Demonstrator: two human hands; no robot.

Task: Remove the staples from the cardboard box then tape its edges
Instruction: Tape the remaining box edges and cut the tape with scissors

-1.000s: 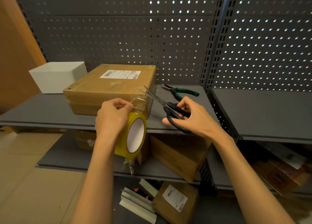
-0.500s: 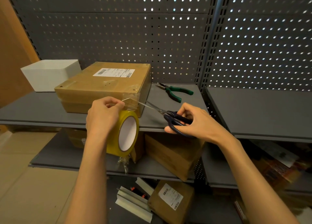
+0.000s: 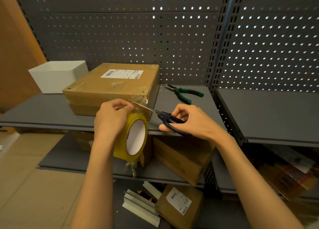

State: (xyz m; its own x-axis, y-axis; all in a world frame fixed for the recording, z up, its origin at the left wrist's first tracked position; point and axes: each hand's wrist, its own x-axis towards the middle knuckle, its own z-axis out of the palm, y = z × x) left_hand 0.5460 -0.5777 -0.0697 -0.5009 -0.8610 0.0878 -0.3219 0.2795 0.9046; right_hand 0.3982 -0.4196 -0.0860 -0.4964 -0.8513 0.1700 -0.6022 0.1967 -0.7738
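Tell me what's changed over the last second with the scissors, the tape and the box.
The scissors in the right hand went from open, beside the tape strip, to blades nearly together on the strip by the cardboard box corner. The left hand keeps holding the tape roll and pinching the strip. The box and pliers stayed put.

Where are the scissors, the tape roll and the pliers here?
scissors [image 3: 170,121]: head view, on the dark handles.
tape roll [image 3: 120,149]: head view, on its yellow outer side.
pliers [image 3: 185,94]: head view, on the green handles.
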